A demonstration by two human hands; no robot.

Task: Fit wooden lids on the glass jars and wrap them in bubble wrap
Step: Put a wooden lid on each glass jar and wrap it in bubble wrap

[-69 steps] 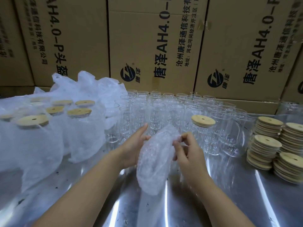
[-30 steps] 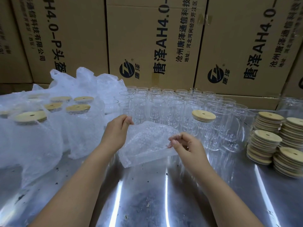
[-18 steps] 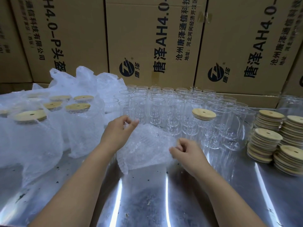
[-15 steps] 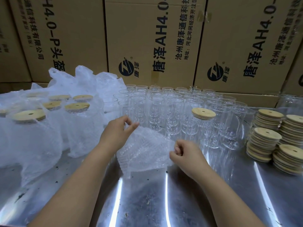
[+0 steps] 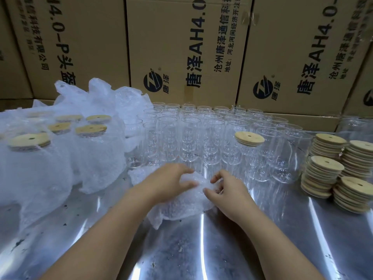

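Nearest on the steel bench [image 5: 201, 251], a loose sheet of bubble wrap [image 5: 181, 208] is being handled with no jar seen inside it. The step in hand is therefore judged to be the readying of a wrap for the next jar. Farther out at the left, a cluster of wrapped jars [image 5: 60, 162] is stood together, each with a wooden lid fitted; that share of the work is done. At the right, one lidded jar [image 5: 249, 139] is stood bare of wrap and is judged the likely next one. Stacks of spare lids [image 5: 333, 170] are piled farther right of it. Beyond, several rows of open jars [image 5: 181, 134] are ranged back to the cardboard boxes [image 5: 181, 47], so most of the task is judged to be left. The left hand [image 5: 167, 184] is closed on a fold of the sheet, which is pinched between thumb and fingers. The right hand [image 5: 228, 190] is set close beside it, its curled fingers nipped on the same sheet; the two hands are near but apart.
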